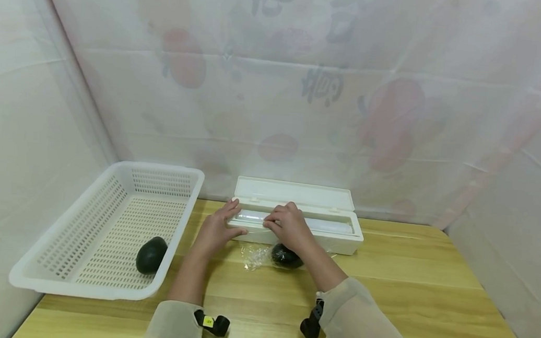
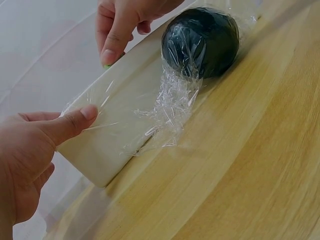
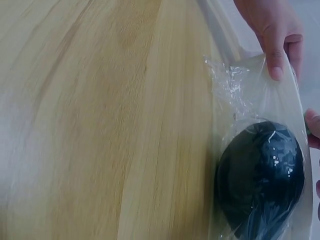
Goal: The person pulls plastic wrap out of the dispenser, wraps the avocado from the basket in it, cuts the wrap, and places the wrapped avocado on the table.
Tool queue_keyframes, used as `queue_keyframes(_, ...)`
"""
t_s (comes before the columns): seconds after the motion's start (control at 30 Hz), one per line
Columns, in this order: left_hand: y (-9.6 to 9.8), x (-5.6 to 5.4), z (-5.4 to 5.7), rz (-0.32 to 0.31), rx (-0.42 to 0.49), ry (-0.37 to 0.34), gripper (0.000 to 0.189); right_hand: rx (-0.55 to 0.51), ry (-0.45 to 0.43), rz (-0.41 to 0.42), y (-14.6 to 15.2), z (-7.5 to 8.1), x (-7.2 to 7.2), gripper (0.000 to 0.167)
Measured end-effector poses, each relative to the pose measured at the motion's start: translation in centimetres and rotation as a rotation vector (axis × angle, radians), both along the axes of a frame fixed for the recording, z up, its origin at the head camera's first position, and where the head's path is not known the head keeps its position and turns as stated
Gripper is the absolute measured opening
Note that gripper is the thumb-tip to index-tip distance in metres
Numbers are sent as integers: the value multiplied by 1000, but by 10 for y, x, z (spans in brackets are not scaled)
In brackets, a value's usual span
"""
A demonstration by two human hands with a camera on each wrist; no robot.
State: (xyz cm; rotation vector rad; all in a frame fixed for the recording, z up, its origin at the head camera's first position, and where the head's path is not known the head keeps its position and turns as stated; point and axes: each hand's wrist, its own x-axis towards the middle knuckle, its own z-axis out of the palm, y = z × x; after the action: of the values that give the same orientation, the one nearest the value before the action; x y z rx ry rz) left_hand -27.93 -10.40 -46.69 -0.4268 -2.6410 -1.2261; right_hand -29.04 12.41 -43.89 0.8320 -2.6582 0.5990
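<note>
The left hand (image 1: 215, 234) grips the nine-o'clock end of one open white box (image 1: 336, 244), thumb on clear film (image 2: 167, 107). The right hand (image 1: 291, 228) pinches a small green piece (image 2: 107, 66) at the rim. One roll (image 1: 325, 225) lies inside. Two dark fruits: the wrapped fruit (image 1: 285, 257) at the box's six o'clock, the bare fruit (image 1: 151, 256) at four o'clock in one basket (image 1: 73, 289).

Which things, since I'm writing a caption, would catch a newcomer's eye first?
The dark green fruit in clear plastic film stands out first, just in front of the long white box. Behind it, the right hand pinches a small green piece at the box's front rim, while the left hand grips the box's left end. At the left, a second dark green fruit sits in the white perforated basket.
</note>
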Motion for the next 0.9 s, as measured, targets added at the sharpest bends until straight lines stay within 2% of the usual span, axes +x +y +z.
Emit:
queue_keyframes(0.4, -2, 0, -1, -1, 5, -1, 73, -37, 62, 20, 17, -2, 3, 11)
queue_keyframes(0.9, -4, -1, -2, -15, 14, -37, 72, -50, 123, 18, 58, -6, 8, 11)
